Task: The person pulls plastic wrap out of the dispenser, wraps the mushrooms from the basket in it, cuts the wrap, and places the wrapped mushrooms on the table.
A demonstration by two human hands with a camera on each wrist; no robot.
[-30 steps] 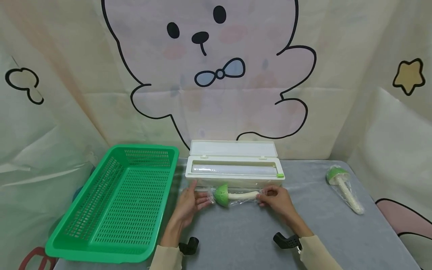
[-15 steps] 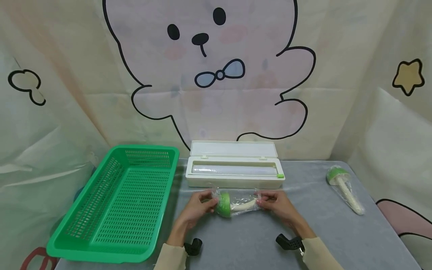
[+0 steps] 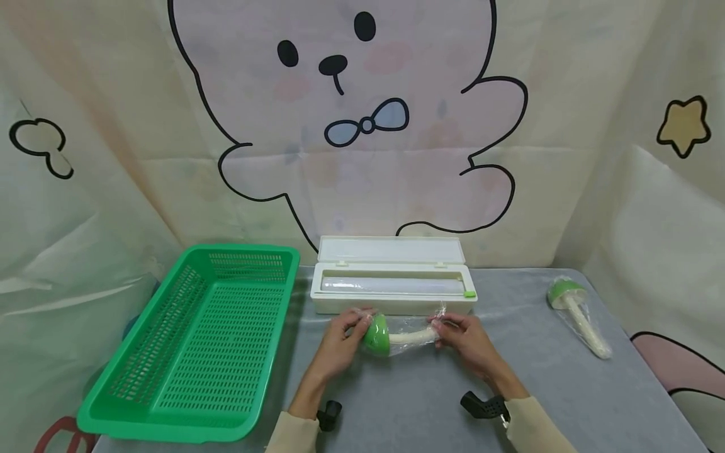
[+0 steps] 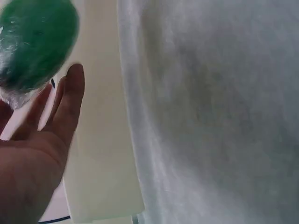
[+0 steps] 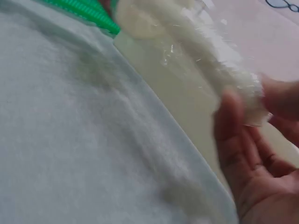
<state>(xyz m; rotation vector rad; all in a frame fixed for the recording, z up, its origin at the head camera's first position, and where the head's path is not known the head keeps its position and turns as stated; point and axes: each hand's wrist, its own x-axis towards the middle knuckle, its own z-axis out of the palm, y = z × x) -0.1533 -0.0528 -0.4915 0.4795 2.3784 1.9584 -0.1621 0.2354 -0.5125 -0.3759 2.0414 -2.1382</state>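
A model mushroom [image 3: 377,336] with a green cap and a white stem, wrapped in clear cling film, is held up in front of the cling film dispenser [image 3: 394,307]. My right hand [image 3: 466,340] pinches the wrapped stem end between thumb and fingers, and a tuft of film stands up there. At the cap end, my left hand [image 3: 337,346] holds the wrapping, thumb in front and fingers behind. The left wrist view shows the shiny wrapped cap [image 4: 39,44] close over the fingers; the thumb is mostly out of that view.
The dispenser's lid [image 3: 391,250] stands open, showing the film roll [image 3: 393,285] and a green slider [image 3: 469,294]. A green basket [image 3: 257,402] is on the left. Another wrapped mushroom [image 3: 583,324] lies on the grey tablecloth [image 3: 544,390] at the right.
The left hand, first spread beside the cap, has closed in on the film at the cap end and shifted right. The mushroom came nearer, then tilted slightly up at the stem end.
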